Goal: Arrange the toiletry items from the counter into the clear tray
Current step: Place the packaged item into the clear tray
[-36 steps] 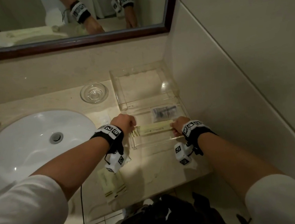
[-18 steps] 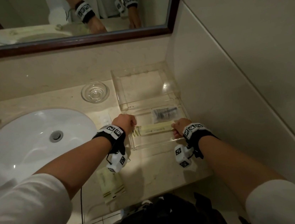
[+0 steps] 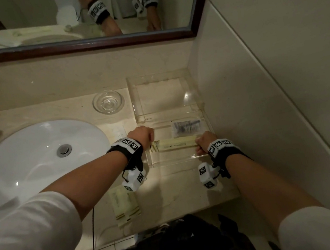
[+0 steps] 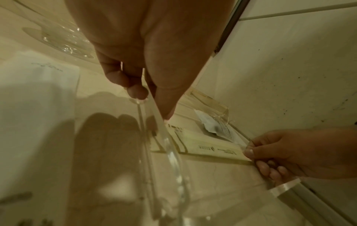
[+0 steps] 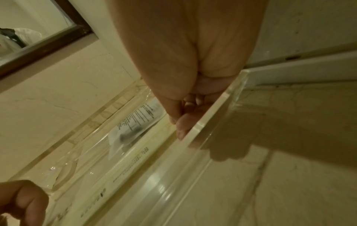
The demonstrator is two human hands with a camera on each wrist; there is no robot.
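Pinching the tray [image 3: 177, 160] walls, your left hand [image 3: 140, 137] and right hand [image 3: 203, 144] should slide it evenly.

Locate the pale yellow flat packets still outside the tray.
Head view: the pale yellow packets lie on the counter near its front edge, just below the left wrist, right of the sink.

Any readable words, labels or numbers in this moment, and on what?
None can be read.
Long yellow packet in the clear tray: dark print, blurred.
Clear sachet behind it: lines of small print, too small.
Yellow packets on the counter: faint print, unreadable.
Wristbands: square black-and-white marker patterns, no text.
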